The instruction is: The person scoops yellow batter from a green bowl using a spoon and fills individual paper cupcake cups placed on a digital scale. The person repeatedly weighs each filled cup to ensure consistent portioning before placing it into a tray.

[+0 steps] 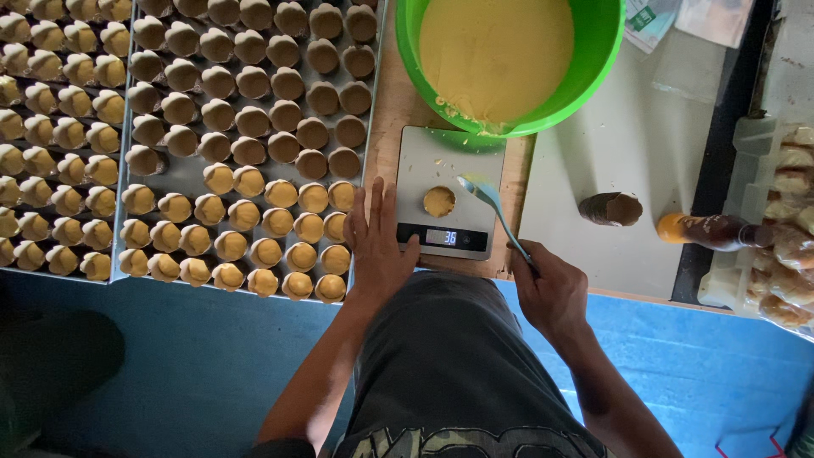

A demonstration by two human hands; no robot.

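1. The view looks down from the person's head at a worktop (593,246) with baking things on it
2. The left hand (377,246) lies flat and open, grasping nothing, its palm at the near left corner of a small kitchen scale (449,191) and its fingers pointing away from the person
3. The right hand (551,293) is clenched round the handle of a pale blue spoon (492,212), which slants up and left from this hand so that its bowl hovers over the scale
4. A small paper cup (439,201) filled with yellow batter stands on the scale, just left of the spoon's bowl and just right of the left hand's fingers
5. Beyond both hands sits a green bowl (593,51) of yellow batter
6. Left of the left hand lies a tray (191,176) of cups, the near rows filled, the far rows brown and empty
7. Right of the right hand lie a stack of empty cups (610,209) and a bottle (712,231)
8. Risk, as a judgement: the left hand resting on the scale's edge could skew the reading, and batter may drip from the spoon onto the scale plate
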